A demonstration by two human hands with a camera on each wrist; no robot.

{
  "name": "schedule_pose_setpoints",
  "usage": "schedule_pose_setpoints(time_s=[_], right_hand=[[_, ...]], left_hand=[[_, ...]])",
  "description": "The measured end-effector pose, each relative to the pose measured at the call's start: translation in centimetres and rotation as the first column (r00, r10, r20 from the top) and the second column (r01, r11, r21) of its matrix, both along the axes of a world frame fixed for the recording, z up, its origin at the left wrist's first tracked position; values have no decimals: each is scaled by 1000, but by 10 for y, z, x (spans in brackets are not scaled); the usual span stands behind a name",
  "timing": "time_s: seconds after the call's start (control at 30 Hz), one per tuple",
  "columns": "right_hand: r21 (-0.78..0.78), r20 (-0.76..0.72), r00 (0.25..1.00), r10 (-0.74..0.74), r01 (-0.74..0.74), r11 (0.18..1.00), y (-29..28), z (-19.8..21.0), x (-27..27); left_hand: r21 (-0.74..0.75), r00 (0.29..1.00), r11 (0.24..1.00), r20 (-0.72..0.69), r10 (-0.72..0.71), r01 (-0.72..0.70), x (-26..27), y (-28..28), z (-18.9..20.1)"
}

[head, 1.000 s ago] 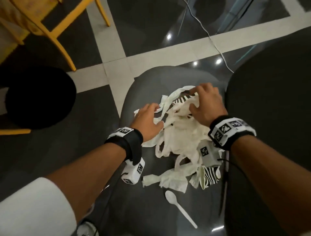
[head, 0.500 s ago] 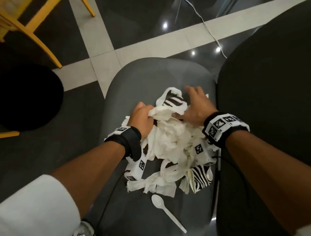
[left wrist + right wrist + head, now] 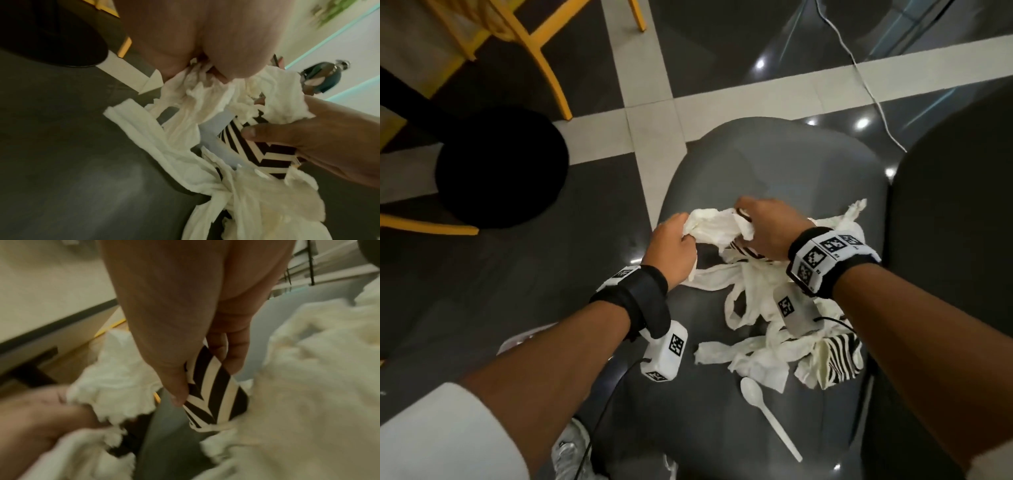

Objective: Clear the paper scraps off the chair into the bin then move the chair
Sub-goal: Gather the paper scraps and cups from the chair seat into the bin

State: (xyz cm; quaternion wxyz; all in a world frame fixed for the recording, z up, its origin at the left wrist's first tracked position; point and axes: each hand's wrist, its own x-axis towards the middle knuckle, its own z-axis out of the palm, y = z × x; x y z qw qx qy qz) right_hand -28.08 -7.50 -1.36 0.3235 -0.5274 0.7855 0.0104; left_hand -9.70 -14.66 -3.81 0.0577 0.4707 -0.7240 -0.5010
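Observation:
A heap of white paper scraps [image 3: 760, 294] lies on the grey chair seat [image 3: 774, 164], with a black-and-white striped scrap [image 3: 840, 359] near its front right. My left hand [image 3: 671, 250] grips a bunch of white scraps [image 3: 197, 97] at the heap's left edge. My right hand [image 3: 767, 229] pinches a striped paper piece [image 3: 209, 386] together with white tissue, lifted a little above the seat. The two hands are close together, sharing one crumpled wad [image 3: 715, 226]. A white plastic spoon [image 3: 767, 414] lies on the seat in front of the heap.
A black round bin [image 3: 500, 168] stands on the floor to the left of the chair. A yellow chair frame [image 3: 534, 44] is at the far left. A dark seat [image 3: 955, 240] adjoins on the right. A white cable [image 3: 859, 68] runs across the tiled floor.
Both hands have drawn together and closed on the scraps, lifting a wad off the heap and shifting it left. The view has swung right.

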Motion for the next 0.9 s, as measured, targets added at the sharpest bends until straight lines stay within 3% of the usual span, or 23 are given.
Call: schedule_pose_setpoints(time_s=[0.1, 0.17, 0.3, 0.4, 0.57, 0.63, 0.73, 0.9], right_hand=[[-46, 158, 971, -178, 188, 981, -6, 18, 38], [-80, 303, 911, -281, 318, 945, -8, 26, 78], [-47, 521, 779, -349, 434, 900, -11, 17, 175], [56, 599, 670, -440, 512, 857, -13, 0, 254], [296, 658, 506, -558, 507, 809, -19, -53, 372], [345, 662, 477, -578, 490, 801, -20, -74, 405], [379, 647, 492, -583, 456, 805, -24, -125, 454], [324, 419, 705, -573, 473, 819, -18, -217, 488]], left_hand=[[115, 992, 986, -23, 126, -123, 37, -1, 15], [156, 985, 975, -33, 167, -160, 67, 1, 23], [206, 968, 950, -39, 246, -233, 141, 6, 26], [246, 949, 922, -23, 314, -299, 217, 4, 10], [274, 901, 861, 199, 385, -428, 341, 0, -43], [304, 882, 831, 238, 407, -466, 372, 0, -67], [337, 869, 803, 261, 421, -491, 418, 1, -110], [430, 880, 768, 255, 401, -475, 452, 6, -181]])
